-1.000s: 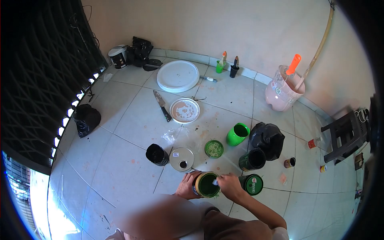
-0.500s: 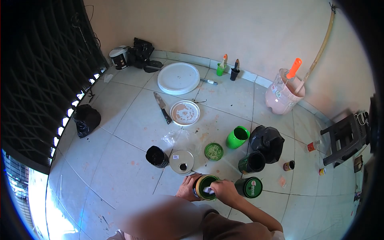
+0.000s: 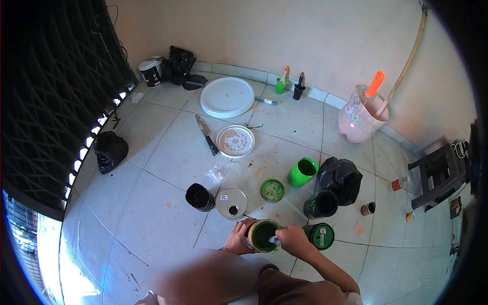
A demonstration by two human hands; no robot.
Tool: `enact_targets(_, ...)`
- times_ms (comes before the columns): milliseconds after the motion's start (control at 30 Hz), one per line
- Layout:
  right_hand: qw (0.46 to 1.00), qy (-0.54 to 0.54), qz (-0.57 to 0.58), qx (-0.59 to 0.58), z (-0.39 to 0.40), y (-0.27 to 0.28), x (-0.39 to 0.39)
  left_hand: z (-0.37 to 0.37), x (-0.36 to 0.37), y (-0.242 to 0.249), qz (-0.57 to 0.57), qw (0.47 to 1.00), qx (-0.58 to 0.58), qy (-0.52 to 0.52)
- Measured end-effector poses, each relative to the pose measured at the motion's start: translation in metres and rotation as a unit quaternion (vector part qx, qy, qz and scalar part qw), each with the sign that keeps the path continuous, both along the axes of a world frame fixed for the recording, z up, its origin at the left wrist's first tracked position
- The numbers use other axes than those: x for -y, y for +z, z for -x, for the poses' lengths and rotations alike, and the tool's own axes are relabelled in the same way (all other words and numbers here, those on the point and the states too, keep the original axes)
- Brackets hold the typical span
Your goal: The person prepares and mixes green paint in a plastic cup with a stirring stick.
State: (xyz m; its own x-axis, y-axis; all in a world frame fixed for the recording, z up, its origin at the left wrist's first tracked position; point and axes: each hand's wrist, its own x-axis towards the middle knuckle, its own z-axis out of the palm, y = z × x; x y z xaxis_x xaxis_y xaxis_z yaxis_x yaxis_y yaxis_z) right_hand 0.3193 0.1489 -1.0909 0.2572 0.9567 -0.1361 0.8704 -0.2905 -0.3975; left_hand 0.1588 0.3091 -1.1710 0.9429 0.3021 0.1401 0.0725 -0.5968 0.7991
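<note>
An open can (image 3: 264,236) with dark green inside stands tilted near my body. My left hand (image 3: 237,239) is wrapped round its left side. At the can's right rim, my right hand (image 3: 293,241) is closed round a whitish tool (image 3: 275,240), whose far end is hidden in the can. Just right of that hand is a dark green can with a lid marked in white (image 3: 323,237). Beyond the can lie a round silver lid (image 3: 231,198) and a green lid (image 3: 272,190). A black container (image 3: 199,197) stands left of the silver lid.
A bright green container (image 3: 303,172), a dark open can (image 3: 321,205) and a black bag (image 3: 340,180) stand to the right. Farther off are a knife (image 3: 207,135), a white lid (image 3: 227,97), brushes in small cups, and a pink bucket (image 3: 358,122) by the wall. A dark stool (image 3: 439,175) stands far right.
My right hand has moved slightly right and up, bringing the whitish tool from the can's middle to its right rim. My left hand still holds the can.
</note>
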Motion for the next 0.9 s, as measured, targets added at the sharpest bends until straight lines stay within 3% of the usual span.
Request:
enact_targets(67,0.997,0.000,-0.043,-0.064,0.008,-0.002,-0.002,-0.003,0.000,0.001,-0.010,1.000,0.007,-0.008)
enact_targets(167,0.989,-0.016,-0.144,0.016,0.003,-0.006,-0.009,-0.002,-0.001,0.001,-0.010,1.000,0.008,-0.011)
enact_targets(300,0.999,-0.014,0.014,0.026,-0.002,0.005,0.001,-0.001,-0.001,-0.001,-0.006,1.000,-0.002,-0.007)
enact_targets(400,0.999,0.015,-0.006,-0.043,0.010,0.009,-0.004,-0.003,0.001,-0.001,-0.018,1.000,0.005,-0.015)
enact_targets(533,0.993,-0.036,-0.096,0.062,-0.001,0.000,-0.010,-0.001,-0.001,0.001,-0.013,1.000,-0.012,-0.010)
enact_targets(567,0.996,-0.032,-0.026,0.076,-0.003,0.008,-0.005,-0.001,-0.002,0.000,-0.012,1.000,-0.007,-0.011)
enact_targets(667,0.998,0.007,0.047,-0.038,0.005,0.015,0.003,-0.001,0.001,-0.001,-0.014,1.000,0.005,-0.014)
enact_targets(767,0.996,-0.021,-0.083,-0.018,0.012,0.006,-0.004,-0.004,0.000,0.001,-0.021,1.000,0.004,-0.014)
enact_targets(867,0.995,-0.054,-0.051,0.070,0.000,0.000,-0.001,-0.003,-0.004,0.001,-0.006,1.000,-0.005,-0.010)
enact_targets(900,0.998,-0.044,-0.017,0.040,-0.001,0.002,0.003,-0.003,-0.004,-0.001,-0.002,1.000,0.003,-0.008)
